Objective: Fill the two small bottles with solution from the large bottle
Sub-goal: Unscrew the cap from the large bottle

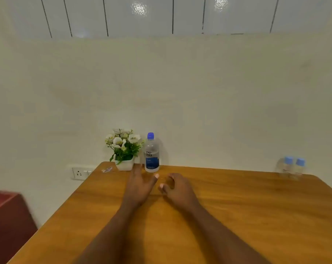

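Both hands, left (140, 184) and right (177, 188), hover empty and loosely open near the capped large bottle (151, 153); small bottles (292, 167) stand far right.

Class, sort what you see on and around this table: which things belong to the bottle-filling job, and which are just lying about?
Belongs to the job:
large bottle, blue cap on
two small bottles, far right, capped
left hand and right hand, both empty

Just lying about:
flower pot, left of the large bottle
sticker on the table
wall socket
red seat
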